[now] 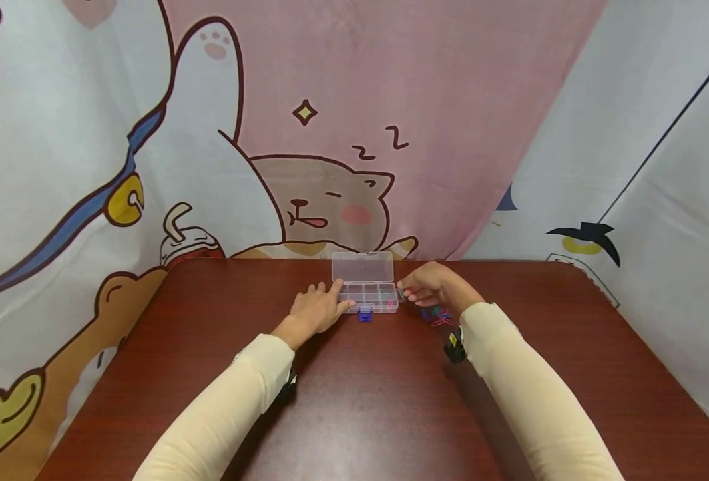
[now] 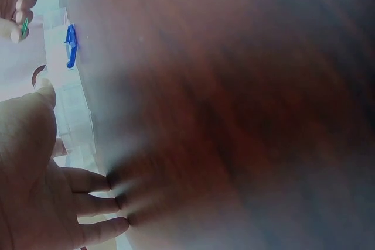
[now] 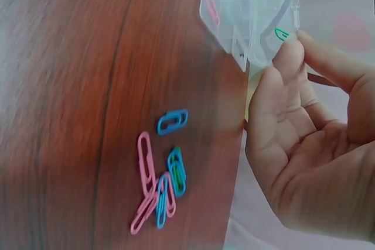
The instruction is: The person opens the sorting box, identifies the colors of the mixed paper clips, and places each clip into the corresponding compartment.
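Observation:
A clear plastic compartment box (image 1: 383, 310) stands at the table's far side, its transparent lid (image 1: 362, 268) raised at the back. My left hand (image 1: 315, 308) rests at the box's left end, fingers spread, thumb along the front. In the left wrist view three fingertips touch the table. My right hand (image 1: 431, 283) is just right of the box, pinching a green paper clip (image 3: 282, 34) between thumb and forefinger; only the clip's end shows. A pink paper clip (image 3: 212, 9) lies inside a right-hand compartment. Several paper clips, pink (image 3: 145, 159), blue (image 3: 171, 122) and green, lie beneath my right hand.
A blue latch (image 1: 364, 315) hangs at the front of the box. The brown wooden table (image 1: 354, 401) reaches back to a cartoon-printed cloth (image 1: 450, 120). Dark wrist devices show under both sleeves, one at the right wrist (image 1: 454, 347).

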{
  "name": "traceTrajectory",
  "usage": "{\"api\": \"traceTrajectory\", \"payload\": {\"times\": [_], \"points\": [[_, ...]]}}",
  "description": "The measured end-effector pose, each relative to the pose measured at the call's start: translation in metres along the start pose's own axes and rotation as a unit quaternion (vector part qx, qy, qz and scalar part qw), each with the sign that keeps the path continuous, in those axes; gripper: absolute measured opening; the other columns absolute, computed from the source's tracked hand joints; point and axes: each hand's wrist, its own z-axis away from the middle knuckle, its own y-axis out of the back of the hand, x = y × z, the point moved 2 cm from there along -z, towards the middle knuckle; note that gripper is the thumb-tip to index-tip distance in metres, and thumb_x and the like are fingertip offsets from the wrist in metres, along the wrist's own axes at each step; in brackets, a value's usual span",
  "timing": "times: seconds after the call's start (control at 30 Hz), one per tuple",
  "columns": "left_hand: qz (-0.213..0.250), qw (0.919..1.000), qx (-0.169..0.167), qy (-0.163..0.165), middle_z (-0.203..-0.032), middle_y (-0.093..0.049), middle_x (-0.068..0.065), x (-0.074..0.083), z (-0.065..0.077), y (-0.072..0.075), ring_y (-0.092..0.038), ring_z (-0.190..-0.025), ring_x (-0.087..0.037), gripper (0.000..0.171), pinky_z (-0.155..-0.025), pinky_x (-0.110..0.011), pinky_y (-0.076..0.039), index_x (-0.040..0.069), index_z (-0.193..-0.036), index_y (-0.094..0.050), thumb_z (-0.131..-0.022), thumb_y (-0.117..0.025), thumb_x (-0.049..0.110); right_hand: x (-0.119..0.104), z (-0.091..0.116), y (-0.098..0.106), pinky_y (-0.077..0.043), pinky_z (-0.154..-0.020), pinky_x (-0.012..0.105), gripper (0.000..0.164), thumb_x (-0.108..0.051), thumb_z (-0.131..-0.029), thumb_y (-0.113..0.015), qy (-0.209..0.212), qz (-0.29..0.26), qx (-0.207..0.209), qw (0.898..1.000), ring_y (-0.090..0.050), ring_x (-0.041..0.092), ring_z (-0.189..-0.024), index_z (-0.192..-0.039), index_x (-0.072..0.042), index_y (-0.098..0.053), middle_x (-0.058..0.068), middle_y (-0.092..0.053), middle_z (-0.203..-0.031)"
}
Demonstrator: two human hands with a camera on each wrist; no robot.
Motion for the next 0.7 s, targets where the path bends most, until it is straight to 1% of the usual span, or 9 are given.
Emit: {"api": "traceTrajectory", "payload": {"times": [0.13,0.23,0.33,0.47,0.57,0.7], "points": [[0.005,1.0,0.003,0.0,-0.146,-0.044,-0.023,0.001,0.001,0.001,-0.041,-0.135,-0.041,0.069,-0.101,-0.057,-0.039,0.019,-0.153,-0.028,-0.099,-0.032,0.062,-0.005,-0.005,-0.004,-0.054,-0.061,0.026,0.036,-0.019,-0.094,-0.065,-0.002,-0.028,0.003,1.0,-0.06,0.006,-0.056,-0.121,0.005,-0.061,-0.003,-0.065,-0.066],[0.001,1.0,0.002,0.0,-0.146,-0.043,-0.023,0.001,0.001,0.002,-0.041,-0.135,-0.041,0.069,-0.101,-0.057,-0.04,0.018,-0.153,-0.028,-0.099,-0.032,0.062,-0.009,-0.007,-0.008,-0.054,-0.064,0.026,0.034,-0.018,-0.095,-0.063,0.001,-0.038,0.002,0.999,-0.061,0.006,-0.056,-0.121,0.004,-0.061,-0.004,-0.065,-0.067],[0.004,1.0,0.003,0.0,-0.147,-0.043,-0.023,0.001,0.001,0.002,-0.041,-0.135,-0.041,0.07,-0.101,-0.056,-0.039,0.019,-0.154,-0.028,-0.099,-0.032,0.062,-0.011,-0.008,-0.009,-0.054,-0.065,0.027,0.036,-0.018,-0.095,-0.062,0.01,-0.046,0.01,0.999,-0.06,0.006,-0.055,-0.123,0.004,-0.061,-0.005,-0.064,-0.065],[0.007,1.0,0.003,0.001,-0.147,-0.042,-0.023,0.0,0.001,0.002,-0.04,-0.135,-0.041,0.07,-0.102,-0.056,-0.039,0.019,-0.154,-0.027,-0.099,-0.032,0.062,-0.014,-0.008,-0.011,-0.053,-0.061,0.026,0.038,-0.018,-0.096,-0.061,0.021,-0.06,0.021,0.998,-0.059,0.005,-0.053,-0.127,0.004,-0.059,-0.005,-0.064,-0.064],[0.005,1.0,-0.001,0.001,-0.147,-0.042,-0.023,0.0,0.001,0.001,-0.04,-0.136,-0.041,0.069,-0.102,-0.057,-0.039,0.02,-0.154,-0.027,-0.099,-0.032,0.062,-0.015,-0.008,-0.013,-0.052,-0.058,0.025,0.036,-0.017,-0.096,-0.061,0.022,-0.066,0.03,0.997,-0.058,0.005,-0.052,-0.124,0.004,-0.059,-0.005,-0.065,-0.063],[0.003,1.0,-0.002,0.004,-0.146,-0.044,-0.023,0.0,0.0,0.0,-0.041,-0.135,-0.041,0.068,-0.102,-0.057,-0.039,0.021,-0.153,-0.027,-0.099,-0.033,0.062,-0.015,-0.007,-0.014,-0.051,-0.058,0.025,0.027,-0.017,-0.095,-0.062,0.02,-0.063,0.029,0.997,-0.058,0.004,-0.051,-0.114,0.001,-0.062,-0.006,-0.065,-0.062]]}}
